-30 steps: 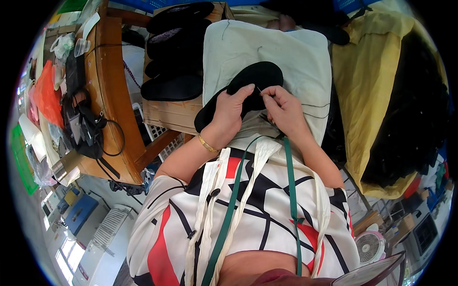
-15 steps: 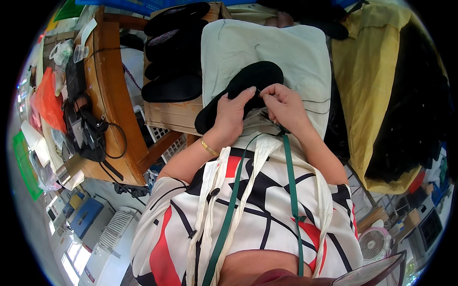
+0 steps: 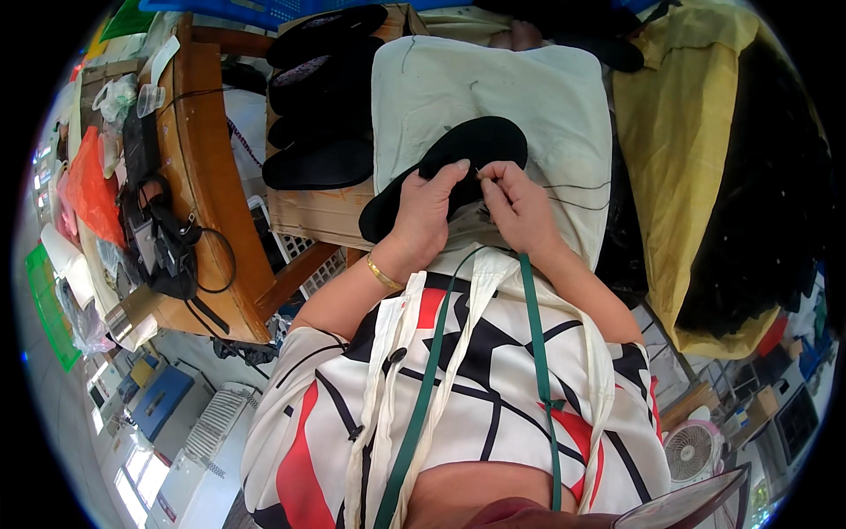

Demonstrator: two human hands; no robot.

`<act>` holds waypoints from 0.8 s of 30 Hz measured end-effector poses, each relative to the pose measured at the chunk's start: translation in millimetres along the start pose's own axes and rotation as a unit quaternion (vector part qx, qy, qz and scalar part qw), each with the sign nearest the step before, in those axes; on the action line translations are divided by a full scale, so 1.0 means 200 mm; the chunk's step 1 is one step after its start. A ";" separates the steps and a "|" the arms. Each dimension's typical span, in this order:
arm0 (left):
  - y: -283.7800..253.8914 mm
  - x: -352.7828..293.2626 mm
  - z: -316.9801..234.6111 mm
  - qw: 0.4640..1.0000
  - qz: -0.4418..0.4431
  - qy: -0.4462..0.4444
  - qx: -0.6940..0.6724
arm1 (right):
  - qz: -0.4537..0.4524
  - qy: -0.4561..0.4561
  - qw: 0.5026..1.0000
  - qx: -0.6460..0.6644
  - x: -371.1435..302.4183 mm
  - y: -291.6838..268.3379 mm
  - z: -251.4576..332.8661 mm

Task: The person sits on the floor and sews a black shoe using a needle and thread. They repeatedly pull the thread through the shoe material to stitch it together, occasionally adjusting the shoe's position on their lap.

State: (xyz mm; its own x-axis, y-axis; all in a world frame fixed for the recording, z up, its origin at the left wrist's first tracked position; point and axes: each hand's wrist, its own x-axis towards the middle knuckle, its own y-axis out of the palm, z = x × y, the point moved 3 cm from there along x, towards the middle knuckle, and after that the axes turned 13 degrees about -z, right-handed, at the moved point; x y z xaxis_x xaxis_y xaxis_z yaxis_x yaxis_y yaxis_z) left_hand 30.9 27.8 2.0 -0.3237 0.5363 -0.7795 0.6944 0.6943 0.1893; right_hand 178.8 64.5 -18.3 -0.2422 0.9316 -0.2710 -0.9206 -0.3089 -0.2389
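Note:
A black, sole-shaped shoe (image 3: 485,141) lies at a slant over the white cloth pad (image 3: 502,84) in front of me. My left hand (image 3: 423,209) grips its middle, thumb on top and fingers out of sight beneath. Close by on the right, my right hand (image 3: 520,204) is closed in a pinch at the shoe's near edge. Something small and thin shows at those fingertips; I cannot make out what it is. Dark thread (image 3: 577,201) runs across the cloth to the right of this hand.
Several black shoes (image 3: 319,164) lie on a cardboard box (image 3: 322,212) at the left. Beyond it stands a wooden table (image 3: 204,150) with a black bag (image 3: 163,238). At the right, a yellow sack (image 3: 674,167) holds a black heap. Green straps (image 3: 539,326) hang over my patterned top.
My right hand has turned slightly and lowered a little, its fingers more upright. The dark thing seen beneath it before is now mostly hidden. The left hand keeps its hold on the shoe.

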 end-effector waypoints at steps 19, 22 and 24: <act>-0.01 0.01 0.08 0.995 0.074 0.067 0.031 | 0.009 0.156 0.982 0.104 0.05 0.04 0.09; -0.03 0.03 0.11 0.994 0.069 0.074 0.049 | 0.023 0.113 0.993 0.038 0.08 -0.02 0.12; 0.01 -0.01 0.09 0.993 0.061 0.084 0.064 | 0.004 -0.026 0.994 -0.106 0.10 -0.09 0.17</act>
State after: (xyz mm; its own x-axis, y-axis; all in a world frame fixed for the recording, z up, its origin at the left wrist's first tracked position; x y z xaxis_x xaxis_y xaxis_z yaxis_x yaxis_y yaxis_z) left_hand 43.9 19.4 -6.8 -0.3277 0.6917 -0.6436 0.8069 0.5593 0.1903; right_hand 180.0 94.3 11.9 -0.2695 0.9361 -0.2259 -0.8345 -0.3441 -0.4304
